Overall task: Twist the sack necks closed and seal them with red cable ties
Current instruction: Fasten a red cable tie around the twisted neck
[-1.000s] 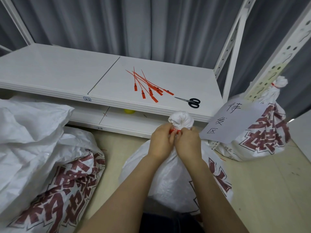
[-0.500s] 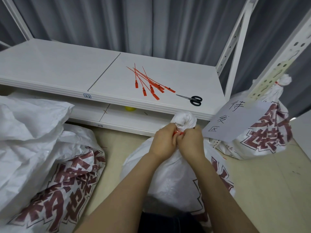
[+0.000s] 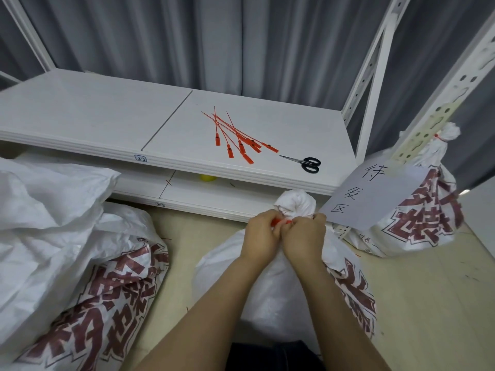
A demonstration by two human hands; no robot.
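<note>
Head view: a white sack (image 3: 267, 290) is stood on the floor just before the shelf (image 3: 93, 116), with its neck (image 3: 294, 206) gathered into a bunch above both hands
Left hand (image 3: 261, 234): fingers curled, with a red cable tie (image 3: 277, 222) pinched at the neck
Right hand (image 3: 305, 236): fingers curled on the same tie and the twisted neck, touching the left hand
Step judged: the tie is being drawn tight; whether its tail is threaded is hidden by the fingers
Risk, twist: the neck may be unwound if the grip is eased before the tie is locked
Risk, tie: the thin tail may be lost from the pinch, or cinched too near the bunch and pulled off over it
Risk, sack: the upright sack may be tipped by a sideways pull
Supplies: spare ties (image 3: 235, 137) and scissors (image 3: 308, 164) are laid on the shelf
Left sacks (image 3: 67, 250): no tie can be seen on them
</note>
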